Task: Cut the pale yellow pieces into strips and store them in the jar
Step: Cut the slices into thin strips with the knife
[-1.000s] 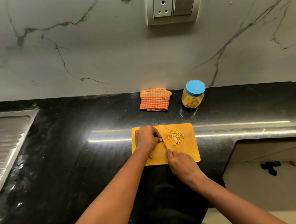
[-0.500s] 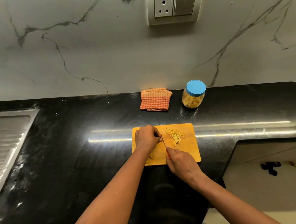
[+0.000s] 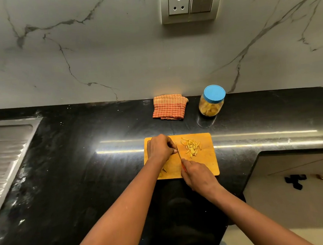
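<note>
On the black tabletop (image 3: 84, 174), near its front edge, lies an orange cutting board (image 3: 206, 165), long side running left to right. Both hands work over it.

Left hand (image 3: 159, 148): knuckles up over the far-left part of the board, fingers curled down and inward. Whatever lies beneath them is hidden, so I cannot tell whether it holds a piece. One fingertip sits right against the blade.

Right hand (image 3: 197, 175): at the near edge of the board, fingers wrapped round the handle of a knife (image 3: 178, 152). A bit of red handle shows just ahead of the fingers. The thin blade points away from the person, tip toward the far edge, and runs between the left hand and the cut material.

Pale yellow strips (image 3: 192, 147): a loose heap on the far-right part of the board, just right of the blade and apart from both hands. One small scrap (image 3: 164, 170) lies at the near-left of the board, beside the left forearm.

Jar (image 3: 210, 106): clear, upright against the back wall, well beyond the board's far-right corner. Its blue lid (image 3: 214, 93) is on. Pale yellow pieces show through the side.

Other items: a folded orange checked cloth (image 3: 169, 107) to the left of the jar, also at the back of the tabletop. A steel sink drainboard (image 3: 5, 150) at the far left. A socket and switch plate (image 3: 188, 4) on the marble wall above.
</note>
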The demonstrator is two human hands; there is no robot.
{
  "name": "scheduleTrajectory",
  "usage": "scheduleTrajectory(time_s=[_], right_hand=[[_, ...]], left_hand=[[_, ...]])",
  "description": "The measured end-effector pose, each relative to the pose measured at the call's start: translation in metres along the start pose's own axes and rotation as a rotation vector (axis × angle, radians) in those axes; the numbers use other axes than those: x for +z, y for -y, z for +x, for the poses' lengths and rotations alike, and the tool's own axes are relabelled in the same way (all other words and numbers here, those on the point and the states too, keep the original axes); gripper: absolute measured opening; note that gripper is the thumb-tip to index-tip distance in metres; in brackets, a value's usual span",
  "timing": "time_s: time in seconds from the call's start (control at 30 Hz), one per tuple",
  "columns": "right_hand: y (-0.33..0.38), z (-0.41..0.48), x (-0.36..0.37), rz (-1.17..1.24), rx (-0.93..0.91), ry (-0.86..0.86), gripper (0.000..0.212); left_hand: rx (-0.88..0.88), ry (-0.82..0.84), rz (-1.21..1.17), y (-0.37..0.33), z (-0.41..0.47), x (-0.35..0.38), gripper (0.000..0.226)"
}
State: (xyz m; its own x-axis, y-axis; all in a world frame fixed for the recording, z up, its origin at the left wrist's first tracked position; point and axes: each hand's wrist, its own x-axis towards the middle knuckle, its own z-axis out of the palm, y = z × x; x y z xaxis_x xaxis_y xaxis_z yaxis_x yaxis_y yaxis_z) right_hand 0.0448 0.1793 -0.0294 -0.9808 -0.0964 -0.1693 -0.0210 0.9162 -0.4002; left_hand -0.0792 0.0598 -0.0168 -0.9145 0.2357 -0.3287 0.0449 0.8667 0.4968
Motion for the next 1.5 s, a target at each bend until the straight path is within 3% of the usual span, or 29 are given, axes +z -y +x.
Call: scheduleTrajectory(time_s=[0.27,0.77,1.03,1.3,1.5], right_hand=[[0.005,-0.001,-0.002,-0.144,-0.03,0.056,0.042],[-0.005,-0.019,-0.002,0.06,0.055,-0.08,0.047],[-0.009,-0.019,-0.005,0.051,0.001,-0.024,0.046],[-0.023,-0.026,-0.019,-0.21,-0.188,0.127,0.046],[-0.026,-0.004,-0.028,-0.19,-0.1,0.074,0.046]], left_hand=[[0.001,0.01,0.006,-0.001,0.0,-0.002,0.011],[0.067,0.051,0.039,0.0,-0.005,-0.009,0.008],[0.164,-0.126,0.143,0.009,-0.016,-0.007,0.018],[0.129,-0.17,0.191,0.033,-0.024,-0.027,0.016],[0.131,-0.174,0.172,0.041,-0.035,-0.029,0.019]])
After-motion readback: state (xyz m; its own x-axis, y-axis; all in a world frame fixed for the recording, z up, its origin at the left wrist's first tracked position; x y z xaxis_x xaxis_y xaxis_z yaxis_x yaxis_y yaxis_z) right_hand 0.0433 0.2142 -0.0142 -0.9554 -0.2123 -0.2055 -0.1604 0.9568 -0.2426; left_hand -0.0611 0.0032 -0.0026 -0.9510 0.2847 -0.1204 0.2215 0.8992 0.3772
